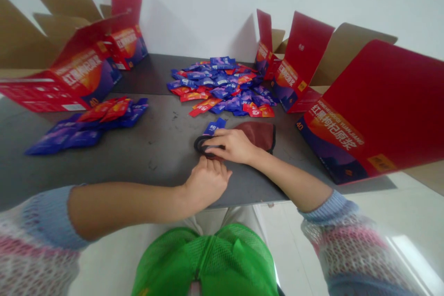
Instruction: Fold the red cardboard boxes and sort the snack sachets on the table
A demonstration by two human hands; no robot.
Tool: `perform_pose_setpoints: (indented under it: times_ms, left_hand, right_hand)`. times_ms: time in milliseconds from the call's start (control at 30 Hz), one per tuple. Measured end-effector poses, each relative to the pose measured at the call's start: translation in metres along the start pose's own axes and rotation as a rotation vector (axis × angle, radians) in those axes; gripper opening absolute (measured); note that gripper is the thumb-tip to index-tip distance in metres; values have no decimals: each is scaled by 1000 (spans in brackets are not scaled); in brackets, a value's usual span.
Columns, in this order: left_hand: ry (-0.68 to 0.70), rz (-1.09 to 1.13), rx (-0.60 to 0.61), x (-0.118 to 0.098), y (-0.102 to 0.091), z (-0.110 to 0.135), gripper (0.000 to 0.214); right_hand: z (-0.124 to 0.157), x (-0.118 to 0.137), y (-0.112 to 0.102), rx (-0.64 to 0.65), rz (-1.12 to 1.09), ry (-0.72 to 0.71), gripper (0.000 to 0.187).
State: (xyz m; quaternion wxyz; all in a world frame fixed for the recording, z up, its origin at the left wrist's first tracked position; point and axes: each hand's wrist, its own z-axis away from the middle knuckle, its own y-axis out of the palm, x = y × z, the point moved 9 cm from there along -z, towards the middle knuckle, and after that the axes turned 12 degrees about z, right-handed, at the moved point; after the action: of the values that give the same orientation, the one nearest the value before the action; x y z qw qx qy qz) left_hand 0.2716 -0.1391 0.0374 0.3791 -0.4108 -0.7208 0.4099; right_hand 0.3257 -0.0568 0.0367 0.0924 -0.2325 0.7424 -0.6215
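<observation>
A brown cloth pouch [258, 135] with black edging lies on the dark grey table near its front edge. Its black rim forms a round opening at the left end. My right hand [236, 144] rests over the pouch, fingers curled at that rim. Just below, my left hand [207, 182] is closed, its fingertips hidden at the lower side of the rim. One blue sachet [214, 126] lies right behind the opening, partly covered by my right hand.
A heap of blue and red sachets [222, 85] spreads behind my hands. More sachets [93, 122] lie to the left. Open red cartons stand on both sides, including a left carton [81, 76] and a large right carton [350, 134]. A white wall [208, 9] rises behind.
</observation>
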Motion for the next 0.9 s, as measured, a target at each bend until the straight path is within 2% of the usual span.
perform_pose_setpoints:
  times_ms: [100, 300, 500, 600, 667, 767, 833, 900]
  left_hand:
    - [11, 8, 12, -1, 1, 0, 30]
    - [8, -23, -16, -1, 1, 0, 32]
    - [19, -46, -8, -2, 2, 1, 32]
    - [18, -54, 1, -2, 3, 1, 33]
    - [19, -54, -1, -2, 4, 1, 34]
    - [15, -50, -19, -2, 4, 1, 34]
    - [4, -45, -21, -1, 5, 1, 34]
    - [-1, -34, -9, -1, 5, 1, 33]
  right_hand:
    - [-2, -10, 0, 38, 50, 78, 36]
    - [-1, -28, -6, 13, 156, 240, 36]
    - [6, -62, -14, -4, 245, 419, 35]
    - [12, -87, -15, -38, 166, 521, 31]
    - [16, -101, -17, -131, 11, 567, 30]
    - [15, -105, -23, -343, -280, 496, 33]
    - [13, -92, -29, -450, -406, 368, 35]
    - [8, -68, -32, -461, -456, 211, 36]
